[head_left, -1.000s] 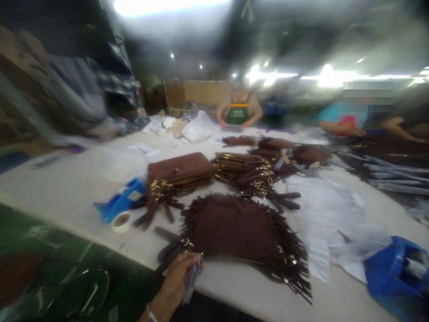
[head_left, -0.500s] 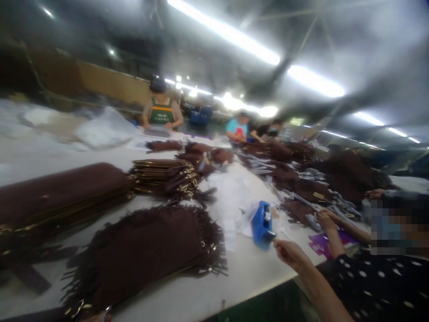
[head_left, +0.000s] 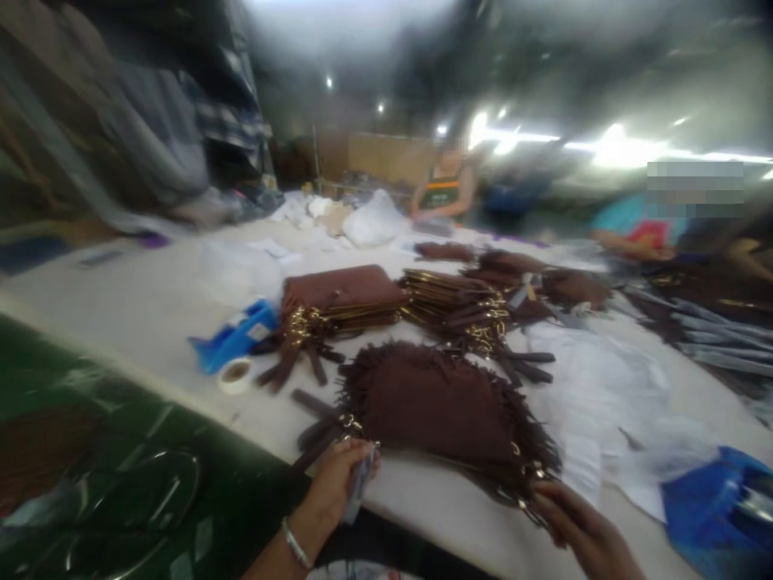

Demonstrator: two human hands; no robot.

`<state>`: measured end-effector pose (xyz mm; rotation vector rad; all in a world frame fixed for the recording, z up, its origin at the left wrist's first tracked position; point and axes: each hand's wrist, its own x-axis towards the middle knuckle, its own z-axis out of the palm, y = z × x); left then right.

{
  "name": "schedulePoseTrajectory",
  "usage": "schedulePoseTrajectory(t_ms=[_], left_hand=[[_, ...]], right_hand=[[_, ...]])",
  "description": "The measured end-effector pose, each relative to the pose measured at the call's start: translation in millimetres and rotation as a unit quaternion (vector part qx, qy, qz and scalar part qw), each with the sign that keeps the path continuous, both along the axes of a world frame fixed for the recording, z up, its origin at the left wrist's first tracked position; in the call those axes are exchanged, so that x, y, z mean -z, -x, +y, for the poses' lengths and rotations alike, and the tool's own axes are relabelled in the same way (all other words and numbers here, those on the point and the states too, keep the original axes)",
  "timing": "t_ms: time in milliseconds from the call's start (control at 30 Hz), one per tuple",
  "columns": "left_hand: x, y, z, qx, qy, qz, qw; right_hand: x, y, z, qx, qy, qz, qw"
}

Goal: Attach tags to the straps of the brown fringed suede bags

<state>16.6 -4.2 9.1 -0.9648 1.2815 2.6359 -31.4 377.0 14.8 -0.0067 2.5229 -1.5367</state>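
Note:
A dark brown fringed bag point(head_left: 440, 403) lies flat on top of a small pile near the table's front edge, with gold metal rings at its lower corners. At its left corner my left hand point(head_left: 338, 483) is closed on a grey strip point(head_left: 359, 487) with a small metal clip at the top; the strip looks wrapped in plastic. By the right corner, my right hand point(head_left: 573, 519) has its fingers closed at a metal clasp point(head_left: 528, 509); blur hides exactly how it grips. Both hands are on the near side of the bag.
Behind are stacks of brown bags point(head_left: 344, 290) with gold chains and straps. A blue tape dispenser point(head_left: 235, 334) and a tape roll point(head_left: 235, 375) sit left, another blue dispenser point(head_left: 721, 503) right. White sheets point(head_left: 597, 379) lie on the table point(head_left: 109, 322). Co-workers point(head_left: 445, 193) work across it.
The view has swung left and down. Both my hands now show at the fringed bag's near corners; before, only fingertips showed at the bottom edge. The nearby co-worker on the right is out of view.

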Motion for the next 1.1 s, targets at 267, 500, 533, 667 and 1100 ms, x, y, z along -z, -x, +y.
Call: schedulePoseTrajectory(t_ms=[267,500,533,667,1100], left_hand=[[6.7,-5,-1,0.017,0.046,0.035,0.998],[28.7,-4,-6,0.032,0.095,0.053,0.994],[35.4,-2,-8,0.041,0.096,0.046,0.993],[48.2,3,-13,0.063,0.1,0.042,0.992],[19.4,-5,-10,0.078,0.179,0.043,0.98]], right_hand=[[-25.6,-1,-236,-0.273,0.083,0.051,0.957],[-11.2,0,-250,-0.27,-0.062,0.135,0.951],[-11.1,-1,-252,-0.268,-0.094,0.141,0.949],[-19.5,-2,-258,-0.267,-0.217,0.142,0.928],[-41.2,-1,-265,-0.282,-0.33,0.151,0.888]])
